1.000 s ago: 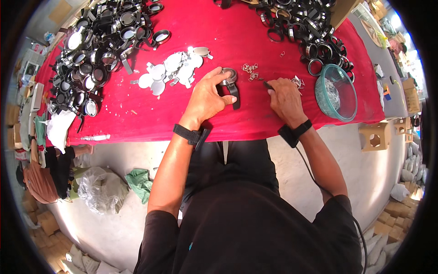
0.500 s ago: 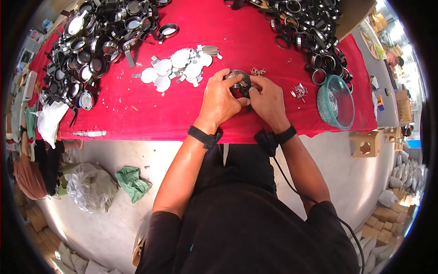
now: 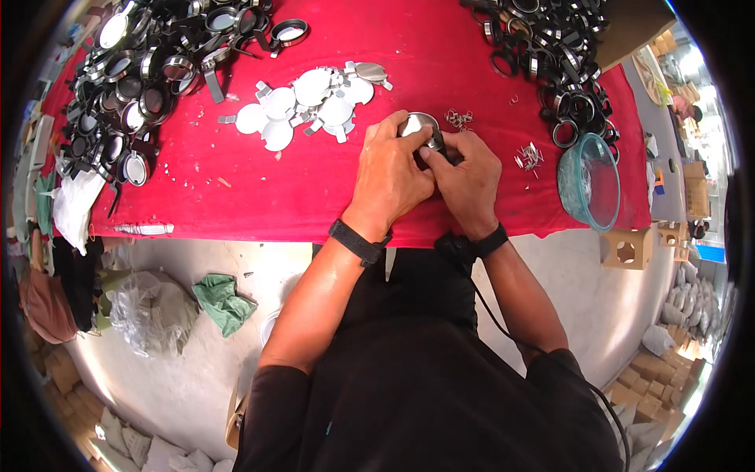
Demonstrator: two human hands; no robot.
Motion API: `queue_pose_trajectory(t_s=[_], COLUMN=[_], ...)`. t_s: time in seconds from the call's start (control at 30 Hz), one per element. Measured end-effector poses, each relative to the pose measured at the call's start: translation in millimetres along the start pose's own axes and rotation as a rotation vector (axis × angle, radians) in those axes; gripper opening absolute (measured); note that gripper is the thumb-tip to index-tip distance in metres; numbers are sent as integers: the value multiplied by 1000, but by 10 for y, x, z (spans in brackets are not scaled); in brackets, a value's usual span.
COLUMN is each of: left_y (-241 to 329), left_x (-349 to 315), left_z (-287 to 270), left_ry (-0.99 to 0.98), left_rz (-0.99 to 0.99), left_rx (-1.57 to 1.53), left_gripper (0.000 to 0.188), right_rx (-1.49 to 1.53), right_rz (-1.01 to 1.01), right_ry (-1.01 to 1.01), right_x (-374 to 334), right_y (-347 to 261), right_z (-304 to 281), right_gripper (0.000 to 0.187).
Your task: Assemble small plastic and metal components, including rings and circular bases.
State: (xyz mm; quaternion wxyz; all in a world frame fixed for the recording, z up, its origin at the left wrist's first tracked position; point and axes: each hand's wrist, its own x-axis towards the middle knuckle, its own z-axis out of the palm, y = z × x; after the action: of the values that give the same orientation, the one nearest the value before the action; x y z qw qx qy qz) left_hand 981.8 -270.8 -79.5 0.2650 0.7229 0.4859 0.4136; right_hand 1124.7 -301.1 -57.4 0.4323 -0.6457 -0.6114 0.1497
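Between both hands, just above the red cloth, is a round black-and-silver ring-shaped part (image 3: pixel 421 123). My left hand (image 3: pixel 387 169) is closed round its left side, with the fingers over the far rim. From the right, my right hand (image 3: pixel 469 175) grips it with bent fingers, the thumb pressed near its lower edge. The two thumbs come close together there, and hide much of the part. Just beyond my right hand lies a little heap of small wire springs (image 3: pixel 458 119). A second scatter of thin metal pins (image 3: pixel 529 157) is further right.
Flat silver discs with tabs (image 3: pixel 277 134) lie left of my hands. Black-and-silver rings with handles are heaped at the far left (image 3: pixel 153 101) and far right (image 3: pixel 568 102). A teal clear bowl (image 3: pixel 578 193) stands near the right edge of the red-covered table (image 3: pixel 267 206).
The ring-shaped part has turned in my hands, so more of its shiny inside shows. Both hands have shifted their grip on it slightly. The whole view has moved a little.
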Motion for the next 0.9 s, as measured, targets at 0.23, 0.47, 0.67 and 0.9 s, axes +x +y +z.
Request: queue_pose_trajectory(t_s=[0.23, 0.47, 0.67, 0.9], left_y=[61, 48, -78, 154], left_x=[10, 41, -2, -96], left_z=[-74, -143, -656, -1033], left_ry=[-84, -125, -443, -439], left_rz=[-52, -76, -253, -171], left_rx=[18, 8, -1128, -1588], left_gripper=[64, 72, 88, 102], right_rx=[118, -19, 168, 103], right_rz=[-85, -178, -70, -47], right_ry=[-88, -197, 23, 21], right_x=[48, 70, -156, -123], right_y=[231, 40, 151, 407], right_z=[-212, -544, -745, -570], right_gripper=[19, 14, 13, 17])
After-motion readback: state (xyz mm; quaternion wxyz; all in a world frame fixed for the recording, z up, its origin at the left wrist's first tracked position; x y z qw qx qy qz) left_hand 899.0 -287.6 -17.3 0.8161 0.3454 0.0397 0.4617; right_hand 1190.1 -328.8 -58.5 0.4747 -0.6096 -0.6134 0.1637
